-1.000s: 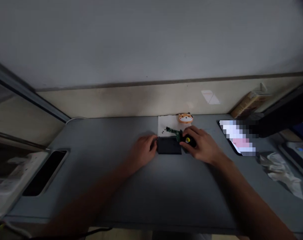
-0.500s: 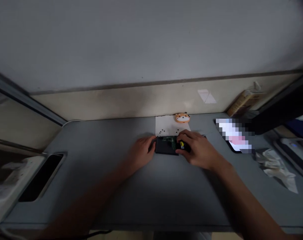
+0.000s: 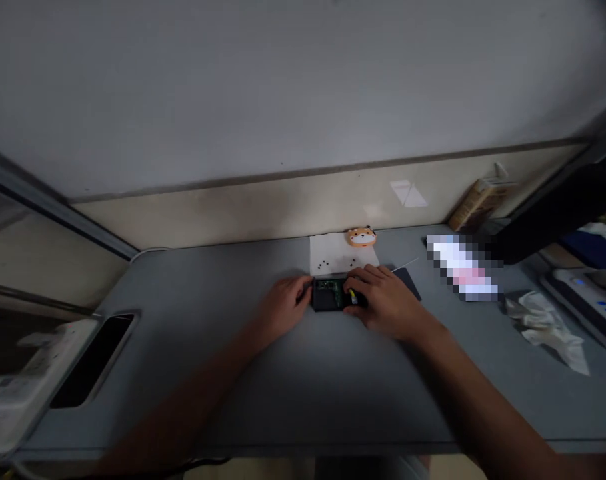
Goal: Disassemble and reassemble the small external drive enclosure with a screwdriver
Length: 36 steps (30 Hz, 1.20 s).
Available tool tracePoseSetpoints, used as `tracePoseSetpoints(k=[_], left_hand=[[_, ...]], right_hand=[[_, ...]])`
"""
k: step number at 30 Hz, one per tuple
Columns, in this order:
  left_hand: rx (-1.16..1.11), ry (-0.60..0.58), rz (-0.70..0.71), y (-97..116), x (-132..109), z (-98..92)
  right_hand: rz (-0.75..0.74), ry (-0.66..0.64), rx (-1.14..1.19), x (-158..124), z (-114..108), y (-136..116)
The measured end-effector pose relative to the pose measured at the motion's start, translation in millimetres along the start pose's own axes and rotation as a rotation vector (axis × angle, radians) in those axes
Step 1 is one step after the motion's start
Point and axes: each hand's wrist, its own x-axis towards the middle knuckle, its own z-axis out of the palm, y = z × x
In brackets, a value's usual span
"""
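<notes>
An opened black electronic device (image 3: 327,303) with a green circuit board (image 3: 329,285) lies on the grey desk. My left hand (image 3: 285,303) grips its left end between thumb and fingers. My right hand (image 3: 385,297) is curled over the right end, closed on a black piece with a yellow mark (image 3: 353,297). The fingers partly hide this piece, and I cannot tell whether it is loose from the device. Just behind lies a white paper sheet (image 3: 327,247) with several tiny dark bits, possibly screws (image 3: 323,264).
An orange animal-faced case (image 3: 362,237) sits on the paper's back edge. A dark flat panel (image 3: 407,283) lies beyond my right hand. Rightward are a lit phone (image 3: 463,270), crumpled tissue (image 3: 547,327) and a carton (image 3: 480,203). Another phone (image 3: 93,360) lies at left.
My right hand and the black piece have shifted slightly left over the device. A recess beside the circuit board now shows. More of the dark panel is visible. The camera view has turned slightly.
</notes>
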Motion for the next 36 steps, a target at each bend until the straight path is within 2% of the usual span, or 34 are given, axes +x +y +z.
tracePoseSetpoints(k=[4, 8, 10, 13, 16, 18, 19, 21, 24, 27, 30, 36], left_hand=[[0.015, -0.004, 0.007, -0.1, 0.5, -0.1], [0.035, 0.066, 0.059, 0.0, -0.9, 0.0], [0.061, 0.163, 0.078, 1.5, -1.6, -2.5], [0.124, 0.278, 0.175, 8.1, -0.6, -10.0], [0.139, 0.197, 0.327, 20.4, 5.0, -15.7], [0.109, 0.116, 0.373, 29.5, 10.6, -14.7], [0.098, 0.065, 0.386, 33.4, 13.5, -12.5], [0.085, -0.042, 0.407, 39.1, 18.2, -6.2], [0.051, -0.132, 0.446, 41.6, 19.6, 3.8], [-0.01, -0.112, 0.443, 40.0, 15.0, 8.5], [-0.054, -0.093, 0.404, 38.4, 11.3, 7.7], [-0.07, -0.107, 0.337, 39.0, 13.8, 6.3]], right_hand=[[-0.004, -0.013, -0.009, -2.1, -0.9, -0.3], [-0.01, 0.1, 0.049, -2.8, -5.8, -0.5], [-0.008, 0.267, 0.132, -3.2, -11.2, -0.1], [0.071, 0.657, 0.265, -5.3, -18.8, 2.5], [0.169, 1.036, 0.353, -7.9, -20.4, 9.0], [0.261, 1.194, 0.422, -8.6, -18.1, 14.9], [0.331, 1.228, 0.456, -8.5, -16.4, 17.6], [0.487, 1.2, 0.505, -7.6, -13.3, 21.4], [0.627, 1.017, 0.545, -5.5, -11.0, 21.3], [0.641, 0.845, 0.545, -3.4, -10.3, 17.6], [0.65, 0.736, 0.508, -2.0, -8.7, 16.2], [0.658, 0.676, 0.493, -2.1, -5.1, 19.7]])
